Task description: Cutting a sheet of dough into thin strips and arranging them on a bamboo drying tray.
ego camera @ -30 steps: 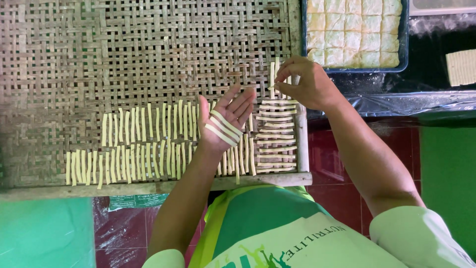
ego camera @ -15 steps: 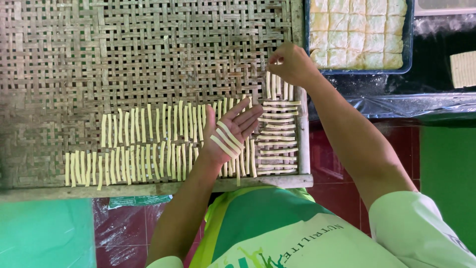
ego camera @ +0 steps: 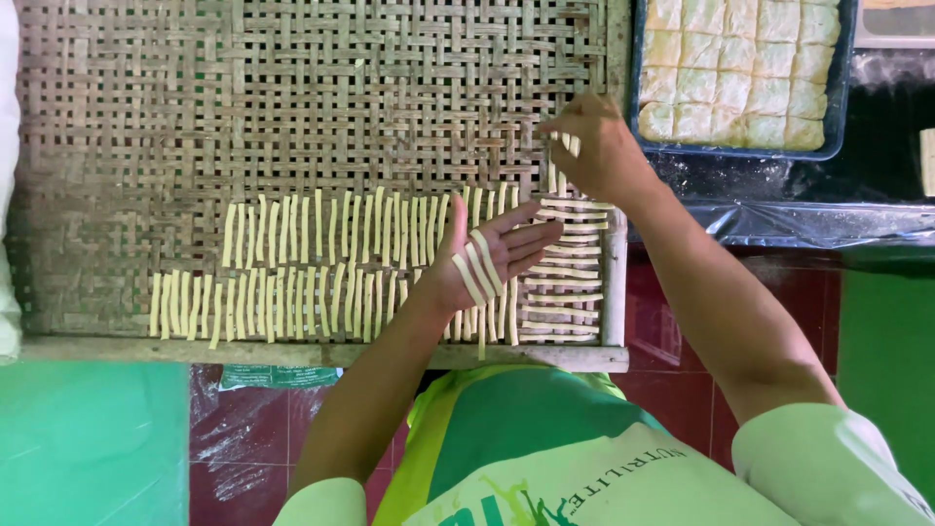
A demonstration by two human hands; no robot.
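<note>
While the left hand [ego camera: 492, 255] lies palm up and flat over the near right part of the woven bamboo tray [ego camera: 292, 107], three pale dough strips [ego camera: 477, 268] rest loose across its palm, its fingers spread and gripping nothing. Farther off and to the right, the right hand [ego camera: 594, 151] has its fingertips pinched on a couple of dough strips, held upright just above the tray's right edge. Under that hand, a stack of strips [ego camera: 565, 282] lies crosswise along the right side of the tray, running from the hand down to the near frame. Left of the open palm, two rows of upright strips [ego camera: 312, 263] stretch across the near half of the tray. Beyond the tray's far right corner sits a dark tray of scored dough squares [ego camera: 740, 68].
</note>
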